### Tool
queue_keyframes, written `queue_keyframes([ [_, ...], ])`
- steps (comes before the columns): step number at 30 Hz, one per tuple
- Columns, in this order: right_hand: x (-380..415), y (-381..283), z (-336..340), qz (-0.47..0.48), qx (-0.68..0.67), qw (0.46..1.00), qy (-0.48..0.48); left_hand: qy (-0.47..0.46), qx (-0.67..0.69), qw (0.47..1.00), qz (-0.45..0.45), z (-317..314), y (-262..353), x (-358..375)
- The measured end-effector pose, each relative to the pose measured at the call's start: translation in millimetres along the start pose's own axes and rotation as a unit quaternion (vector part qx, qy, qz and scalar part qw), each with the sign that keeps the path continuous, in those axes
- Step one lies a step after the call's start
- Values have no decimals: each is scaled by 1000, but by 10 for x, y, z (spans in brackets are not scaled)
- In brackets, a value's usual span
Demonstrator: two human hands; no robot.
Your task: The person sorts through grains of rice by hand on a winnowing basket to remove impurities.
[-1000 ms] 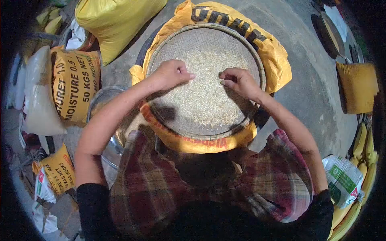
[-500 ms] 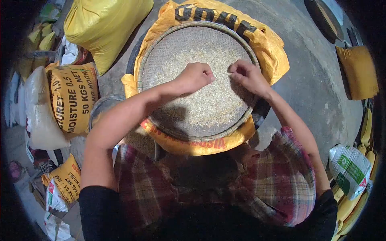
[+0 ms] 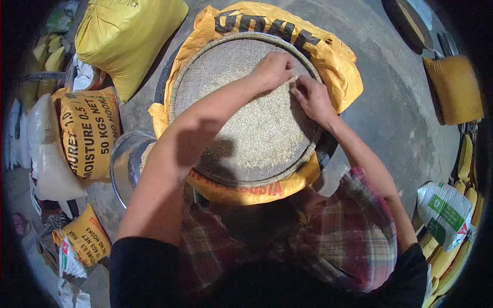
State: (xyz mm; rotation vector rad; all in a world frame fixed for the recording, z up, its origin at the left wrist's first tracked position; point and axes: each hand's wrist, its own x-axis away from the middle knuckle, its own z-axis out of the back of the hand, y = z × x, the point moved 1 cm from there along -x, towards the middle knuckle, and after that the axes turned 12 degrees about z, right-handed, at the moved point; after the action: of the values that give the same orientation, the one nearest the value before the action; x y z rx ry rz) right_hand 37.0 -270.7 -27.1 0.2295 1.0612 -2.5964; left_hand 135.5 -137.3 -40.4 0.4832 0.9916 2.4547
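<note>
A round woven winnowing tray (image 3: pixel 205 59) with a bound rim lies in front of me, and pale grain (image 3: pixel 257 128) is spread over its middle and lower part. Over the tray's upper right, my left hand (image 3: pixel 276 71) is closed, fingertips pinched together. Just right of it, close to the rim, my right hand (image 3: pixel 313 98) is curled with thumb and fingers drawn together. The two sets of fingertips nearly meet above the grain. Whatever either pinch holds is too small to make out. An orange printed sack (image 3: pixel 336 66) lies beneath the tray.
A full yellow sack (image 3: pixel 128 38) stands at upper left, above an orange printed sack (image 3: pixel 90 136). A metal basin (image 3: pixel 119 167) sits by my left forearm. On the right are a white and green bag (image 3: pixel 444 213) and a brownish-yellow sack (image 3: pixel 452 90).
My left hand has moved up and right across the tray, close to my right hand. The right hand has shifted only slightly, its fingers closer together. The view has shifted a little.
</note>
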Motion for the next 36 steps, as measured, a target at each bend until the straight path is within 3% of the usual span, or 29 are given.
queue_keyframes([
  [3,162,-60,115,-88,-53,995,-11,29,-40,998,-37,-111,30,50],
  [5,308,150,80,-203,-201,958,-15,-18,-60,998,-31,-160,-13,16],
  [8,219,374,39,-156,-205,966,33,-18,-91,994,-56,-72,2,72],
  [10,44,264,82,-116,-129,984,38,-87,-44,994,50,126,73,129],
  [11,-25,223,85,-120,-131,983,45,-92,-50,993,47,190,15,138],
  [12,-91,192,80,-75,-91,992,35,-178,100,974,103,250,-74,140],
  [13,-147,184,62,-30,-50,998,25,-259,244,921,158,321,-107,147],
  [14,-192,226,9,-46,-4,999,-23,-265,235,922,156,390,-133,158],
  [16,-155,223,-29,-53,-4,997,-62,-254,341,878,220,539,-112,214],
  [18,-110,193,-38,-41,-10,992,-117,-241,305,894,222,621,-171,138],
  [21,-34,123,58,-97,-99,986,-90,-189,218,935,207,539,-252,-4],
  [23,-54,201,74,-130,-139,979,-72,-66,-21,994,86,420,-202,-40],
  [25,-116,273,67,-162,-181,969,-51,-66,-68,993,76,314,-154,-26],
  [30,-351,182,-44,-39,-53,997,-29,-89,-141,984,59,357,-200,-2],
  [33,-424,200,-213,19,-32,999,-30,-72,-78,990,92,476,-334,-14],
  [35,-451,220,-309,27,41,998,-40,-174,150,958,170,506,-422,-48],
  [36,-456,206,-318,34,58,997,-46,-172,195,947,190,499,-427,-71],
])
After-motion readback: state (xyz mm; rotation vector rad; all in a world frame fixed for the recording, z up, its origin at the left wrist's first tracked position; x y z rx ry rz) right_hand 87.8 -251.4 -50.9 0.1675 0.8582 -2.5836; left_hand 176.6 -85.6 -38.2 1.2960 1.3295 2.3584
